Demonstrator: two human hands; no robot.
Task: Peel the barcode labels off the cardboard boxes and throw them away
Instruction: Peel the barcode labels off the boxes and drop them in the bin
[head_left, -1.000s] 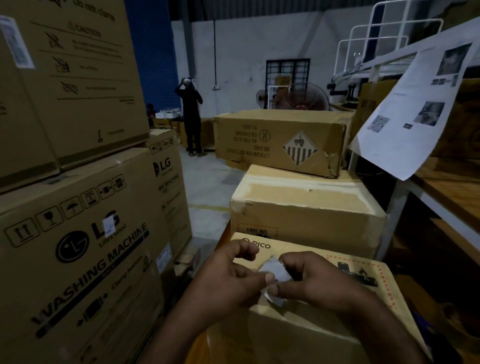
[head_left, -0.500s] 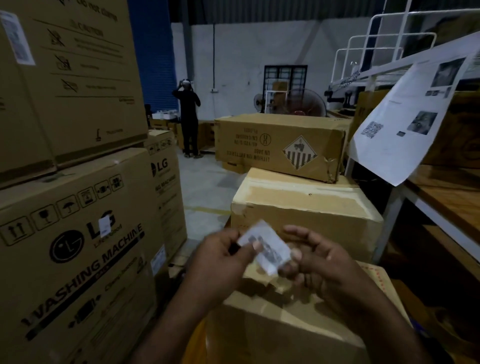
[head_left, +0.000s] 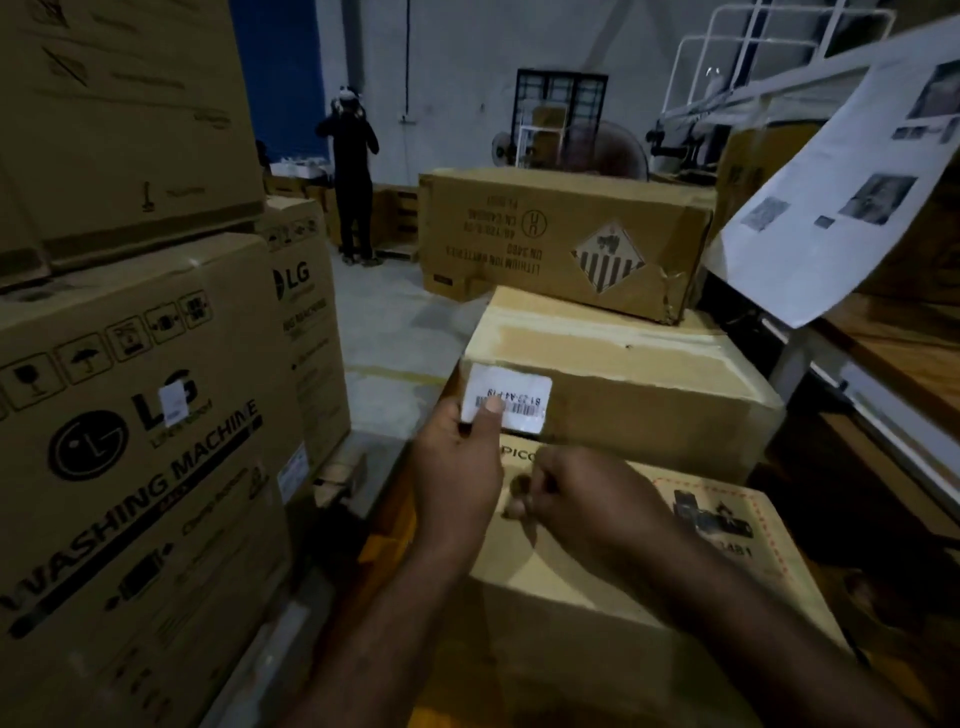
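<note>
The white rectangular barcode label (head_left: 508, 397) is now fully detached and held up, printed face toward the camera, in front of the taped brown cardboard box (head_left: 649, 384) in the middle of the row. One second ago both hands were pinching it at the top of the near brown cardboard box marked PICO (head_left: 639, 577). Half a second ago it was lifted clear between them. It has since passed to the left hand (head_left: 457, 467) alone. The peel step for this box therefore appears complete; disposal remains, and no bin is in view. The left hand is raised, fingers behind the label and thumb pressed across its lower left corner, pinching it firmly. The right hand (head_left: 587, 499) has let go and dropped to the PICO box top, knuckles up and fingers curled under with nothing visible in them. Farther out, the large brown LG washing-machine carton (head_left: 104, 493) on the left carries a small white sticker (head_left: 173, 402) over its logo, probably a further label to remove. Beyond the taped box lies a dented brown carton with a striped hazard diamond (head_left: 519, 234).
</note>
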